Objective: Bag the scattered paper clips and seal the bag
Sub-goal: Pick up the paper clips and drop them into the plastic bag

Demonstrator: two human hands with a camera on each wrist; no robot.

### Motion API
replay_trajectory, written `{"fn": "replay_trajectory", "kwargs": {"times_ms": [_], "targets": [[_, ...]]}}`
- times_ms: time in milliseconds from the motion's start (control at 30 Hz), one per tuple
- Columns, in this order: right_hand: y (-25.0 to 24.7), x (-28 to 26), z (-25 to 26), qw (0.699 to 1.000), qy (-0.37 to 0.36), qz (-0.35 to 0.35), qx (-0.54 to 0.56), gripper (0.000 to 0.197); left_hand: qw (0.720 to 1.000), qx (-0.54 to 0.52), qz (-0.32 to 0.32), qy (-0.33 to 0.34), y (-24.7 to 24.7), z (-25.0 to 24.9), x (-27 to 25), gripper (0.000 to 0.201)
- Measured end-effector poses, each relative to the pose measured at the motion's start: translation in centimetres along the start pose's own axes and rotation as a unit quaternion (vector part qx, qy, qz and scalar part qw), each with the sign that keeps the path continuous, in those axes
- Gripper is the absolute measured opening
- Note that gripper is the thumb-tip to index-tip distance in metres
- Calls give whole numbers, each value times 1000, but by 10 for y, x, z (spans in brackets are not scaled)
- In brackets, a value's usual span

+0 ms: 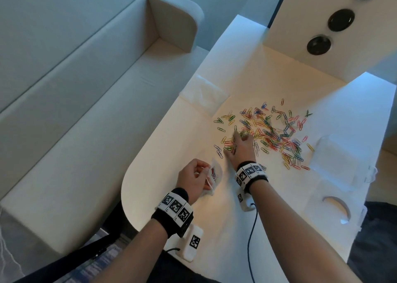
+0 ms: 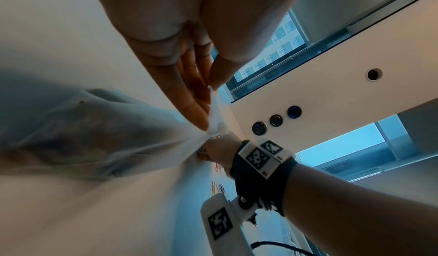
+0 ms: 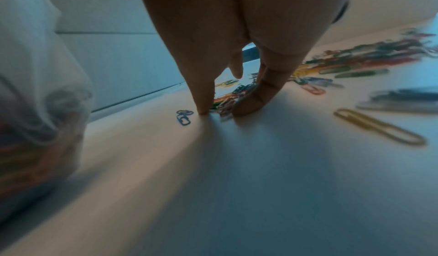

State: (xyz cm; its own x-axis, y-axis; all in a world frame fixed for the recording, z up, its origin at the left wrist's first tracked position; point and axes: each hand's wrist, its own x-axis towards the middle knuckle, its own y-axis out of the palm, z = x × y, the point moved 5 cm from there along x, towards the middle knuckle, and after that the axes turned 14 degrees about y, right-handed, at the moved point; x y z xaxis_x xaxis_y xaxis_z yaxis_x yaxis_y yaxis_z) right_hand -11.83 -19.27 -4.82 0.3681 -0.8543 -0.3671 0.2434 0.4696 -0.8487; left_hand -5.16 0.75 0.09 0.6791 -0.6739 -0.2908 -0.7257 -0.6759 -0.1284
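Coloured paper clips [image 1: 272, 132] lie scattered over the middle of the white table [image 1: 176, 141]. My right hand [image 1: 237, 145] is down on the near left edge of the pile, thumb and fingers [image 3: 249, 102] closing round a small bunch of clips [image 3: 225, 100]. My left hand [image 1: 194, 178] holds a small clear plastic bag [image 1: 212, 175] by its rim at the table's near left. Thumb and fingers [image 2: 201, 110] pinch the bag's edge [image 2: 215, 114]. Some clips show inside the bag [image 3: 35, 129].
More clear bags lie on the table, one at the far left [image 1: 204, 92] and others at the right [image 1: 339, 160]. A white panel with round dark buttons [image 1: 340, 19] rises at the back. A grey-white sofa [image 1: 75, 89] runs along the left.
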Motion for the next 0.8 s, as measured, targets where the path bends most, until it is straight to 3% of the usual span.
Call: {"fn": "replay_trajectory", "kwargs": {"times_ms": [233,367,467,567,600,667,767,800], "targets": [[-3,-5,8,995,-86,-42,-32,25,1000,25,6,7,-2,1,7,5],[-7,0,2,994,-91,-31,-52,19,1000,22,7,1,-2,0,7,6],[-15,8,-6,997,-56,-5,-48,17,999,33,13,5,-1,-3,6,6],[-29,11,-29,995,62,12,78,14,999,37,17,6,2,-8,6,7],[-30,11,-41,980,117,32,155,14,999,40,20,6,3,-10,6,6],[-25,4,-59,918,207,113,321,12,999,41,24,9,5,-14,7,5],[-25,-20,-63,761,250,216,559,15,998,46,33,15,9,-19,10,6],[-29,-29,-59,722,243,244,600,17,998,45,35,15,11,-20,11,6]]}}
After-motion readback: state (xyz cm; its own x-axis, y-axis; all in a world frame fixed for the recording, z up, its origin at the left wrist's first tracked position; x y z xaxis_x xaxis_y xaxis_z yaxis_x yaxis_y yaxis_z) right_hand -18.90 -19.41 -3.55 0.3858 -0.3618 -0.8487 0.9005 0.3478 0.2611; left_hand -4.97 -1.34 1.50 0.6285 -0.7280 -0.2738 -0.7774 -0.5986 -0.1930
